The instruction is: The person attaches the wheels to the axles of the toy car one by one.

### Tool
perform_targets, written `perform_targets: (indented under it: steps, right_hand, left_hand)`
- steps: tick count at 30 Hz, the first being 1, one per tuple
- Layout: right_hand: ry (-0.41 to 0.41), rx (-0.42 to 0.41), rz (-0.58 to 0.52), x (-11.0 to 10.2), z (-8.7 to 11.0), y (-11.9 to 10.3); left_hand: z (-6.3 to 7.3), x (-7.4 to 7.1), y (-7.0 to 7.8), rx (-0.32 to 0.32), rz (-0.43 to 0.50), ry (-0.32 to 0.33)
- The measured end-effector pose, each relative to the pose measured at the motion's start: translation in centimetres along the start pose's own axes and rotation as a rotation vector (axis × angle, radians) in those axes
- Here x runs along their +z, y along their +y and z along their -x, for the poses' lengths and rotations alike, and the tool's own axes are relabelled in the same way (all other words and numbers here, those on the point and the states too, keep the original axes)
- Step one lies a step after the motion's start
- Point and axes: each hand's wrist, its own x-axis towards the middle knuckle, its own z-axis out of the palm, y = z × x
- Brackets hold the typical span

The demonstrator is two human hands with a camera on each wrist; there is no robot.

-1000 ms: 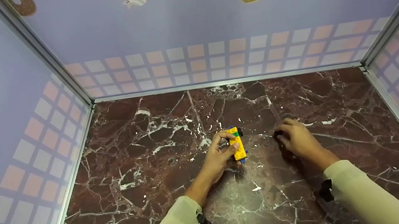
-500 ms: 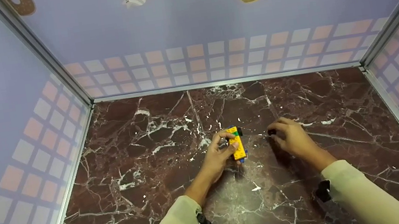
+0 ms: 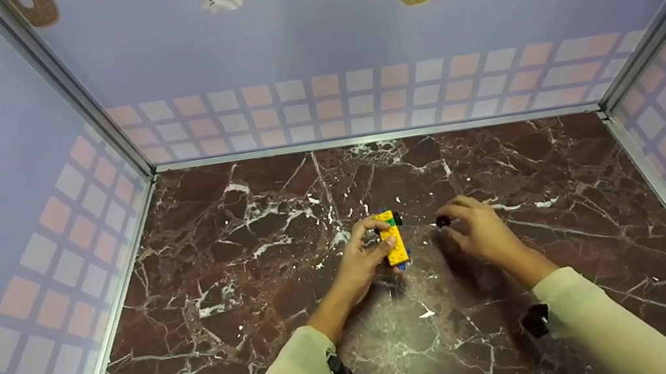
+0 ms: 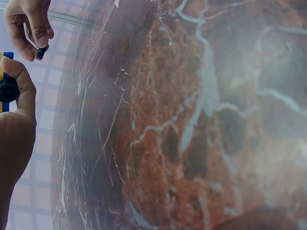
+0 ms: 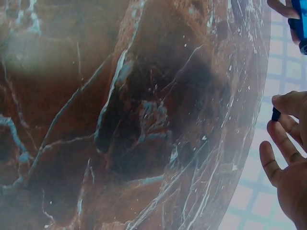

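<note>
My left hand (image 3: 358,266) grips a toy brick car (image 3: 393,247) between thumb and fingers. Yellow studded bricks form its upper side, with a green piece (image 3: 390,222) near the far end and blue parts underneath. A black wheel (image 4: 8,89) sits on the car in the left wrist view; the fingers hide part of the body. To the right of the car, apart from it, my right hand (image 3: 485,230) pinches a small black wheel (image 3: 442,221). That loose wheel (image 5: 276,114) is held between thumb and fingertip in the right wrist view, the other fingers spread.
Both hands are above a dark red marbled tabletop (image 3: 241,280) with white veins. Lilac panels (image 3: 316,31) with metal edging enclose it at the back, left and right. A black strap device (image 3: 536,320) is on each wrist.
My right hand has moved left with the wheel, closing some of the gap to the car. The left hand and car have hardly shifted.
</note>
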Motion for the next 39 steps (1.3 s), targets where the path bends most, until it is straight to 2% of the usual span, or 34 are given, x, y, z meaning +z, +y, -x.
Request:
perform_targets:
  steps: [9, 17, 31, 39]
  right_hand:
    - [-0.011, -0.049, -0.062, -0.1, -0.5, -1.6]
    - [-0.002, -0.11, -0.07, -0.2, -0.9, -2.7]
    - [-0.035, -0.041, -0.169, -0.1, -0.7, -3.9]
    - [-0.047, -0.059, -0.184, 0.1, -0.8, -4.4]
  left_hand:
    - [0.0, 0.0, 0.1, 0.005, 0.001, 0.011]
    - [-0.1, 0.0, 0.0, 0.025, 0.018, 0.014]
    - [-0.1, 0.0, -0.1, 0.023, 0.001, 0.022]
    - [0.0, 0.0, 0.0, 0.001, 0.013, 0.024]
